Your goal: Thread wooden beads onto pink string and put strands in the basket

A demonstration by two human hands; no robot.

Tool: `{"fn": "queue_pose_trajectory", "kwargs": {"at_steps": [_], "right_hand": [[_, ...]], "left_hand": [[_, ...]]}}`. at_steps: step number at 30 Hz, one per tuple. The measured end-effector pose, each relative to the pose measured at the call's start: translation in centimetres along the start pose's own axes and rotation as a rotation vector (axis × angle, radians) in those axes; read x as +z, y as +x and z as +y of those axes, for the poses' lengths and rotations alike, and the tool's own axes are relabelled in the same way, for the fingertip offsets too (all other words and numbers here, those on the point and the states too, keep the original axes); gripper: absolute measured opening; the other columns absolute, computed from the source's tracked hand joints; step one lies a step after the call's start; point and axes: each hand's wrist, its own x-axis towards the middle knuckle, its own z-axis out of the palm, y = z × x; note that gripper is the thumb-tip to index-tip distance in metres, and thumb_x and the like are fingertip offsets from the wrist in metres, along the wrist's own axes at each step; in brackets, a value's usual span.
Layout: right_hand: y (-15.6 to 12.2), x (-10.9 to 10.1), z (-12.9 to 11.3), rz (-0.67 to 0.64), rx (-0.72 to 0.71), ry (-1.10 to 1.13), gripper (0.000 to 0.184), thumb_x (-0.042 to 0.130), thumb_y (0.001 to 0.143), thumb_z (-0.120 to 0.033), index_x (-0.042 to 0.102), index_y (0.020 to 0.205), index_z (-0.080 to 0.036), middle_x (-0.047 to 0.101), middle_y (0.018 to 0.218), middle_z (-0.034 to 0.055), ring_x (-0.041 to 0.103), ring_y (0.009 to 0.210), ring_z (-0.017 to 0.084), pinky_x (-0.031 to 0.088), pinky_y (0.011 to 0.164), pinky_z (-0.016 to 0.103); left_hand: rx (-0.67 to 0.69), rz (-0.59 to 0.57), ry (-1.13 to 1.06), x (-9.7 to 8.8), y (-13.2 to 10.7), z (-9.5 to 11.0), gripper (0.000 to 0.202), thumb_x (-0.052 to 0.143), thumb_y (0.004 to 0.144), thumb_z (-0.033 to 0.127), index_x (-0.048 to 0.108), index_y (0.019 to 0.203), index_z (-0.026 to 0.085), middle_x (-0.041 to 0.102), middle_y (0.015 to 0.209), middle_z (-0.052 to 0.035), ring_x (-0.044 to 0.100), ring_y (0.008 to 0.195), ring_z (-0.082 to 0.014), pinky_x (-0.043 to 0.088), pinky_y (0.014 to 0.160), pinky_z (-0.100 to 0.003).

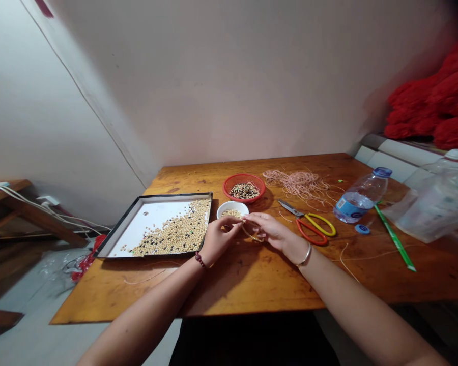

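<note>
Warm orange wood fills the lower part of your head view, and your work sits near the middle of this table (252, 284). Your left hand (221, 239), with a dark bead bracelet (200, 261) at the wrist, and your right hand (270, 234), with a metal bangle (304, 254), reach toward each other just in front of a small white bowl (232, 208). Your fingers on both sides are drawn together in a pinch, not spread, and a short strand of tan beads (253, 235) hangs between them. The exact grip on it is too small to make out.

So far, only that short length of beads is strung. Much more remains loose: the white bowl holds a shallow heap of tan beads (231, 213), and a black-rimmed baking tray (175, 195) to your left carries a wide drift of tan and dark beads (179, 229). A red plastic basket (244, 176) holds a mix of dark and tan beads (245, 190).

Beyond your right hand lie a tangle of pink cord (295, 183) and scissors with yellow and red handles (311, 229). Farther right are a plastic water bottle (361, 195), its blue cap (362, 229) and a green stick (395, 244).
</note>
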Motion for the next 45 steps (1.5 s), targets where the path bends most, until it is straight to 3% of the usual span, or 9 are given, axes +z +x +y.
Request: {"fn": "queue_pose_trajectory", "kwargs": {"at_steps": [8, 13, 17, 26, 36, 41, 45], "right_hand": [[-0.1, 0.2, 0.1, 0.059, -0.061, -0.128, 0.035, 0.073, 0.065, -0.044, 0.067, 0.082, -0.014, 0.053, 0.062, -0.0019, 0.036, 0.050, 0.005, 0.017, 0.043, 0.021], [-0.3, 0.4, 0.0, 0.073, -0.072, -0.142, 0.035, 0.074, 0.064, -0.044, 0.069, 0.081, -0.014, 0.056, 0.063, -0.0016, 0.040, 0.051, 0.006, 0.023, 0.045, 0.021], [-0.1, 0.4, 0.1, 0.077, -0.128, -0.151, 0.031, 0.074, 0.063, -0.041, 0.070, 0.077, -0.013, 0.061, 0.069, 0.0006, 0.040, 0.053, 0.005, 0.025, 0.048, 0.021], [0.2, 0.0, 0.3, 0.094, -0.159, -0.271, 0.032, 0.071, 0.068, -0.043, 0.074, 0.082, -0.013, 0.067, 0.072, 0.0032, 0.037, 0.050, 0.005, 0.021, 0.046, 0.022], [0.6, -0.6, 1.1, -0.023, -0.170, -0.315, 0.039, 0.073, 0.066, -0.048, 0.075, 0.085, -0.013, 0.066, 0.068, 0.0054, 0.049, 0.058, 0.011, 0.031, 0.051, 0.023], [0.4, -0.5, 0.8, -0.098, -0.109, -0.273, 0.038, 0.073, 0.068, -0.047, 0.074, 0.085, -0.013, 0.065, 0.072, 0.0045, 0.041, 0.052, 0.007, 0.024, 0.047, 0.022], [0.1, -0.3, 0.6, -0.097, -0.071, -0.292, 0.038, 0.072, 0.069, -0.047, 0.072, 0.084, -0.013, 0.063, 0.072, 0.0030, 0.031, 0.047, 0.004, 0.017, 0.046, 0.023]], "left_hand": [[-0.021, 0.035, -0.058, 0.1, 0.1, -0.2, 0.020, 0.063, 0.082, 0.036, 0.067, 0.087, 0.017, 0.071, 0.089, -0.0059, 0.066, 0.079, -0.0158, 0.052, 0.065, -0.024], [-0.087, -0.012, -0.217, 0.4, 0.1, -0.4, 0.034, 0.062, 0.083, 0.040, 0.049, 0.106, 0.019, 0.069, 0.084, -0.0038, 0.067, 0.075, -0.0152, 0.050, 0.061, -0.023], [-0.091, 0.001, -0.230, 0.6, 0.0, -0.5, 0.038, 0.062, 0.083, 0.041, 0.041, 0.107, 0.019, 0.068, 0.086, -0.0043, 0.066, 0.074, -0.0150, 0.049, 0.059, -0.022], [-0.006, 0.065, -0.072, 0.3, -0.2, -0.6, 0.031, 0.061, 0.084, 0.034, 0.045, 0.108, 0.022, 0.069, 0.088, -0.0028, 0.062, 0.064, -0.0111, 0.046, 0.054, -0.020], [0.023, 0.067, -0.090, 0.2, -0.3, -0.5, 0.033, 0.062, 0.084, 0.031, 0.049, 0.113, 0.022, 0.071, 0.090, -0.0047, 0.064, 0.067, -0.0122, 0.049, 0.057, -0.021], [-0.024, 0.048, -0.212, 0.2, 0.0, -0.6, 0.038, 0.064, 0.082, 0.035, 0.050, 0.115, 0.021, 0.071, 0.091, -0.0067, 0.069, 0.078, -0.0176, 0.054, 0.061, -0.025], [-0.057, 0.040, -0.273, 0.2, 0.1, -0.7, 0.039, 0.065, 0.081, 0.037, 0.051, 0.113, 0.020, 0.071, 0.090, -0.0069, 0.069, 0.077, -0.0177, 0.054, 0.061, -0.025]]}}
